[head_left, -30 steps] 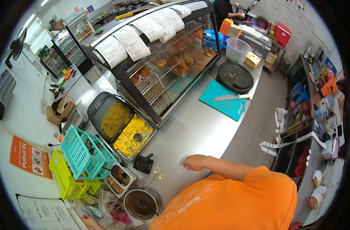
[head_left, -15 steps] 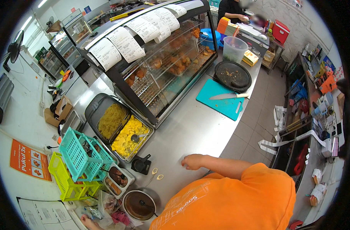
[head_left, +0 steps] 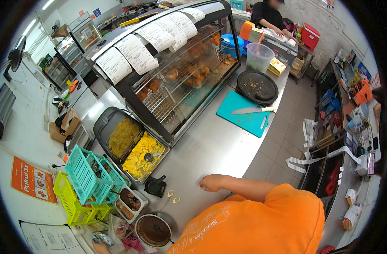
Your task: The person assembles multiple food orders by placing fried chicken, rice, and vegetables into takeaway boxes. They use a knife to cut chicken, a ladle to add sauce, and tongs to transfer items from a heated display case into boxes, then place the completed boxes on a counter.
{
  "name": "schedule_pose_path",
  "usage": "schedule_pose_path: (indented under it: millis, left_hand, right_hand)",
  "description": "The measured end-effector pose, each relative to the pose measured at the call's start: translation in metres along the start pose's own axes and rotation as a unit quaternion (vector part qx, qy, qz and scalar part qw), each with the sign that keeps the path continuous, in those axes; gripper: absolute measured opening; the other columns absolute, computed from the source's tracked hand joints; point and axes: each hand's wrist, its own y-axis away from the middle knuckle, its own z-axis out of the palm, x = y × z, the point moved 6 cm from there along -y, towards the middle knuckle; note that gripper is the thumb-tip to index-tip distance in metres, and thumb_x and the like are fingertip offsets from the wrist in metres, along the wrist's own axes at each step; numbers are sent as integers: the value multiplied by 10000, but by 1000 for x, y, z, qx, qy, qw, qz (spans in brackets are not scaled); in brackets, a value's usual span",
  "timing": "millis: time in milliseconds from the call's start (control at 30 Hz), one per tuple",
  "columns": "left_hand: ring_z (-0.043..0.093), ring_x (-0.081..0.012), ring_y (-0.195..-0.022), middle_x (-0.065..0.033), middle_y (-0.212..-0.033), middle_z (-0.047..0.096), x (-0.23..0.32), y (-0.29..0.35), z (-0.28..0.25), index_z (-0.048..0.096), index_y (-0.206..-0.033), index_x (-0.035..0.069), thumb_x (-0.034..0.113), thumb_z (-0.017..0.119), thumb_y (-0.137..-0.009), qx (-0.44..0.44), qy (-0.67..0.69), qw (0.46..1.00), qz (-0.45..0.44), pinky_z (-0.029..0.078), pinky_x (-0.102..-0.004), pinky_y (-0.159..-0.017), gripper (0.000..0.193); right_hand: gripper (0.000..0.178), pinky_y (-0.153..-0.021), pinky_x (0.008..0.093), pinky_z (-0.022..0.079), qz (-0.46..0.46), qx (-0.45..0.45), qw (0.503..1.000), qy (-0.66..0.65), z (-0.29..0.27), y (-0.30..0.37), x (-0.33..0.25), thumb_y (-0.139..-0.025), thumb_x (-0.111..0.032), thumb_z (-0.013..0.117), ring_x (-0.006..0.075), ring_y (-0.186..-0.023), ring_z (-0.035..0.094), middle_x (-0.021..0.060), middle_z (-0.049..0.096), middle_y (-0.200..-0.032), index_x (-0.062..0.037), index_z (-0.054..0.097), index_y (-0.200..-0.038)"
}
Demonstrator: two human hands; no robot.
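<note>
My right hand (head_left: pixel 211 183) hovers over or rests on the steel counter (head_left: pixel 210 154), its fingers curled with nothing visible in them. Low at the left edge, my left hand (head_left: pixel 100 246) is partly cut off; a small bluish thing shows at its closed fingers, too small to name. Beside it lie clear plastic bags (head_left: pixel 116 226) and a pink cloth-like bundle (head_left: pixel 133 244). A round pot of dark brown sauce (head_left: pixel 153 230) stands close by. Two pale oval rings (head_left: pixel 176 200) lie between the pot and my right hand, near a black holder-like object (head_left: pixel 155 186).
A tray of yellow food (head_left: pixel 143 154), teal baskets (head_left: pixel 89 173) and a glass food warmer (head_left: pixel 185 78) line the counter's left and far side. A knife (head_left: pixel 248 110) lies on a teal cutting board (head_left: pixel 244 120), near a black round tray (head_left: pixel 258 86). Another person (head_left: pixel 267 15) works at the back.
My view has shifted slightly. A bluish thing now shows at my left hand. My right hand stays over the same part of the counter. The person at the back has leaned, hands lower on the work surface.
</note>
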Motion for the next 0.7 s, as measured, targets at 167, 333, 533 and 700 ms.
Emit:
schedule_pose_path:
  millis: [167, 333, 533, 700]
  left_hand:
    - [712, -490, -1052, -261, -1139, 758, 30, 6, -18, 741, -1194, -30, 61, 713, -977, 1, -53, 996, 71, 563, -533, -900, 237]
    - [693, -479, -978, -246, -1051, 735, 43, 6, -26, 728, -1088, -41, 85, 710, -984, 78, -26, 992, 94, 537, -556, -844, 165]
    - [692, -457, -858, -218, -938, 732, 4, -20, -10, 692, -1080, -18, 126, 705, -1043, 79, 11, 996, -33, 530, -551, -759, 149]
    - [703, -347, -819, -131, -908, 729, -32, -38, 18, 676, -1130, 17, 173, 702, -1093, -6, 221, 968, -122, 528, -489, -709, 163]
  right_hand:
    - [378, -1104, 517, 544, -3, 8, 1000, -5, 0, 1, 4, -1034, -236, 689, 410, -1307, 674, 189, 717, -1391, -100, 716, -1386]
    - [377, -1109, 517, 541, 0, 10, 1000, -12, -1, 3, 7, -1032, -235, 672, 406, -1312, 672, 192, 719, -1388, -99, 721, -1380]
    - [375, -1114, 514, 540, 0, 12, 1000, -5, -3, 3, 11, -1027, -231, 677, 399, -1317, 671, 185, 717, -1399, -102, 725, -1376]
    - [379, -1117, 517, 540, -3, 17, 1000, 1, 1, -3, 12, -1019, -230, 688, 397, -1319, 670, 180, 715, -1402, -108, 726, -1375]
